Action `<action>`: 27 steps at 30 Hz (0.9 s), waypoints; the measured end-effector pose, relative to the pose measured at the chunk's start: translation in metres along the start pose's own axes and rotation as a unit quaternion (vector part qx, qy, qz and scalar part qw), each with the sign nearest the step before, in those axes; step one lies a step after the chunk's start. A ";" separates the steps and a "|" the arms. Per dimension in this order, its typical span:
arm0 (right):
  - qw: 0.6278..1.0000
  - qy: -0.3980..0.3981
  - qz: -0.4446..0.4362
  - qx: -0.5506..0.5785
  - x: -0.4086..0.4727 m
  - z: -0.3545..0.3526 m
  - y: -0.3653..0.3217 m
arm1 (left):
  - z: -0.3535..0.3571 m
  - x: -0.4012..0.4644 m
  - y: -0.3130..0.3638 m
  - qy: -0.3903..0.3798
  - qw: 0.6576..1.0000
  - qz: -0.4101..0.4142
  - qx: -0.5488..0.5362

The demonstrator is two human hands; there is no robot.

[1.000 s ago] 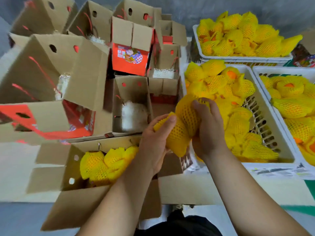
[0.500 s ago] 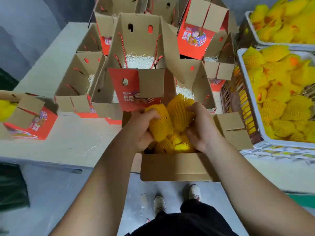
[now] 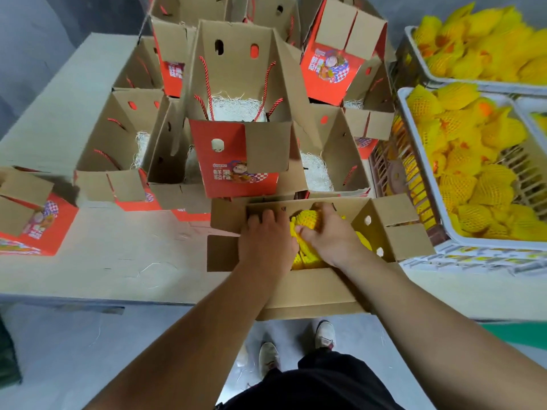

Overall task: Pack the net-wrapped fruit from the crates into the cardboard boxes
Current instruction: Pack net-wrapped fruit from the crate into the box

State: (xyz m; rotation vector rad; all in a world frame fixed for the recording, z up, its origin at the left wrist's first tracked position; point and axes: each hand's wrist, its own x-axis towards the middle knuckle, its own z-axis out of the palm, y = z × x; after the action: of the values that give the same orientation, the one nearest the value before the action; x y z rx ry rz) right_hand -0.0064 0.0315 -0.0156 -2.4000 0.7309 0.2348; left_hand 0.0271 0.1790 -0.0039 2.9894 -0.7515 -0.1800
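Note:
An open cardboard box (image 3: 310, 287) stands at the table's front edge and both my hands are down inside it. My right hand (image 3: 331, 236) grips a yellow net-wrapped fruit (image 3: 306, 221), thumb on its near side and fingers curled over the top. More yellow netted fruit (image 3: 305, 260) lies beneath it in the box. My left hand (image 3: 266, 242) lies palm down in the box's left half, fingertips by the far flap; whatever is under it is hidden. At the right, a white crate (image 3: 444, 232) holds several netted fruits (image 3: 473, 187).
A second white crate (image 3: 414, 57) full of yellow fruit stands behind the first. Several open red-and-brown boxes (image 3: 236, 161) lined with white shredded paper (image 3: 233, 109) crowd the table behind the near box. Another box (image 3: 32, 220) sits at the far left. My feet (image 3: 296, 347) stand below.
Both hands have dropped from above the box's rim down into it, carrying the netted fruit. One second ago they held the fruit beside the crate.

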 end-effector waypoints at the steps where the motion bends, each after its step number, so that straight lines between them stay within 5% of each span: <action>1: 0.998 -0.014 0.004 -0.068 -0.001 0.002 -0.001 | 0.002 -0.001 -0.001 0.025 0.999 0.011 0.041; 3: 0.988 -0.056 0.022 -0.140 -0.002 0.004 -0.001 | 0.008 -0.003 -0.002 0.014 0.998 0.014 0.064; 6: 0.993 -0.085 0.041 -0.072 0.000 -0.004 0.003 | 0.015 -0.001 -0.004 -0.018 0.999 -0.014 0.034; 11: 0.994 0.033 -0.045 0.094 0.001 -0.027 0.035 | 0.008 0.009 -0.003 0.033 0.985 -0.074 -0.153; 16: 0.977 0.083 -0.090 0.177 -0.004 -0.048 0.061 | -0.004 0.018 0.040 0.055 0.918 0.020 -0.392; 22: 0.959 0.160 -0.126 0.199 0.012 -0.107 0.107 | -0.022 0.048 0.125 0.014 0.897 0.125 -0.424; 27: 0.963 0.167 -0.128 0.170 0.034 -0.170 0.166 | -0.029 0.080 0.209 -0.018 0.855 0.095 -0.510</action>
State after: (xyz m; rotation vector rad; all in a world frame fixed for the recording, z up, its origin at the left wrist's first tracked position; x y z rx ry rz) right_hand -0.0712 -0.1957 0.0246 -2.1902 0.5429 -0.3813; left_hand 0.0028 -0.0423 0.0335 1.8941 -0.6486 -0.4533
